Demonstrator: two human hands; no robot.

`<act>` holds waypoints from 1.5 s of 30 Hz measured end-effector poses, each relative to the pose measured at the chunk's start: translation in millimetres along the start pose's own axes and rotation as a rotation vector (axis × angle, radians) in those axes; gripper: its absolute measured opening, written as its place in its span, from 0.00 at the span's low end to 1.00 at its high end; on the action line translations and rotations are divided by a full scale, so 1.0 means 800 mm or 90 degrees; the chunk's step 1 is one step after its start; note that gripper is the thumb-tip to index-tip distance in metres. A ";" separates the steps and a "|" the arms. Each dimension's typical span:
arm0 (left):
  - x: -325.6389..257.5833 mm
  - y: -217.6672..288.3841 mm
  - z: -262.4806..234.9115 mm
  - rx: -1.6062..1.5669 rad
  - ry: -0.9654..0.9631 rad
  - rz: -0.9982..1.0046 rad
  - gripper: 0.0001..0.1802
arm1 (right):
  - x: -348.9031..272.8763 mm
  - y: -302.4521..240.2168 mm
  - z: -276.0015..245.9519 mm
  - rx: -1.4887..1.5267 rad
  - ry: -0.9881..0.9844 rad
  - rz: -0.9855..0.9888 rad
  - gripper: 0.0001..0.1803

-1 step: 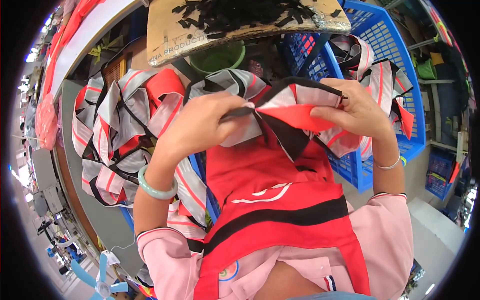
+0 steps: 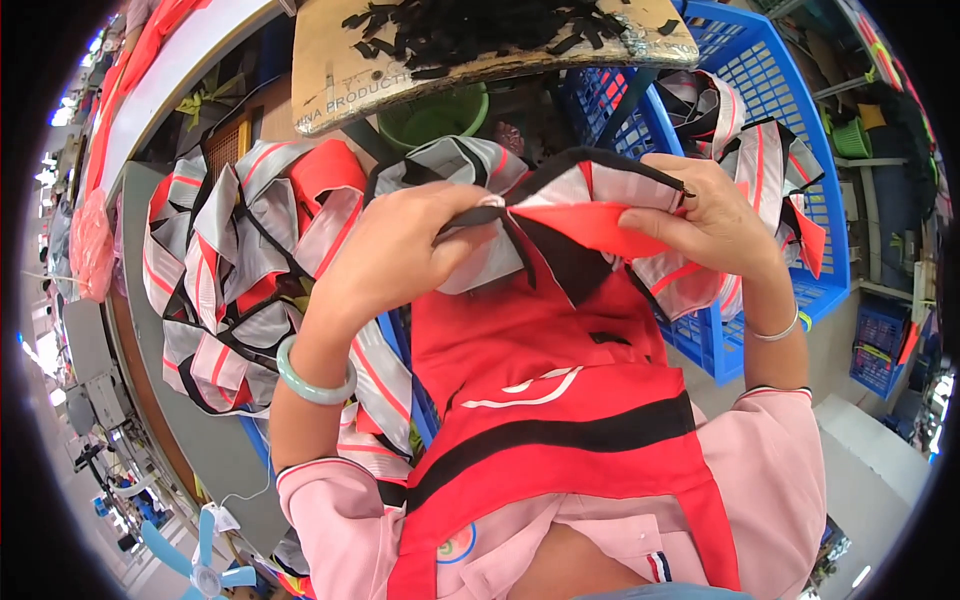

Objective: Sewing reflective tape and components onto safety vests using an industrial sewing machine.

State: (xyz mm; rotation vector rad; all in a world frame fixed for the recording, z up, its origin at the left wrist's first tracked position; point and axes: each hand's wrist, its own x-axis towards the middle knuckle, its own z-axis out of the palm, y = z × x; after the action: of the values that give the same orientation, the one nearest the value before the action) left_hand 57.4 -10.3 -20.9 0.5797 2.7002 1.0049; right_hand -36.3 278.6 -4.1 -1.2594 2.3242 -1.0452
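Up in front of my red apron (image 2: 560, 345) I hold a fabric strip (image 2: 585, 228), silvery grey and orange-red with black edging, between both hands. My left hand (image 2: 405, 240) is closed, with fingers and thumb pinching the strip's black end. At the strip's other side, my right hand (image 2: 712, 218) grips it, thumb on the orange-red face and fingers behind the black edge. The strip spreads open into a fold between them, and a black part hangs below. More of the grey banded fabric (image 2: 470, 160) lies just beyond my hands.
On the left, a heap of similar striped strips (image 2: 215, 270) covers a grey table (image 2: 215, 455). A blue plastic basket (image 2: 835, 230) at the right holds more. Ahead, black scraps (image 2: 470, 30) lie on a board (image 2: 340, 90), with a green basin (image 2: 440, 115) underneath.
My left hand has turned slightly at the strip's black end, and a black piece beneath the pinch hangs a little differently. My right hand stays in place.
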 end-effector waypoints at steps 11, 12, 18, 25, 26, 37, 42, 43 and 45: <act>-0.007 0.055 -0.007 0.064 0.186 -0.131 0.22 | 0.001 -0.027 0.003 -0.003 0.130 -0.046 0.10; -0.012 0.045 -0.002 0.051 0.214 -0.069 0.20 | 0.001 -0.027 0.003 0.013 0.110 -0.043 0.09; -0.023 0.050 -0.004 0.057 0.239 0.021 0.12 | 0.030 0.006 0.026 0.000 0.149 0.021 0.09; -0.031 0.056 -0.008 0.141 0.393 -0.048 0.23 | 0.009 -0.048 0.129 -0.089 0.264 -0.073 0.63; -0.029 0.060 -0.007 0.141 0.389 -0.042 0.23 | 0.007 -0.050 0.150 -0.079 0.271 -0.040 0.58; -0.027 0.081 -0.024 0.386 0.189 -0.083 0.18 | 0.051 -0.031 0.222 0.052 0.419 -0.036 0.42; -0.044 0.078 -0.046 0.332 0.073 -0.091 0.21 | 0.044 -0.012 0.206 0.051 0.336 -0.091 0.30; -0.050 0.074 -0.052 0.284 0.080 -0.060 0.22 | 0.033 -0.014 0.186 0.067 0.220 -0.084 0.28; -0.044 0.085 -0.057 0.178 0.041 -0.120 0.23 | 0.008 -0.015 0.129 0.060 0.007 -0.056 0.23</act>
State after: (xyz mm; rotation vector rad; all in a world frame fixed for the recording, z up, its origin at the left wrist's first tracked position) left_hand 94.5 -4.7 60.2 0.3328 2.9095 0.6143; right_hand 25.2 221.7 -66.4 -1.3333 2.2174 -1.1788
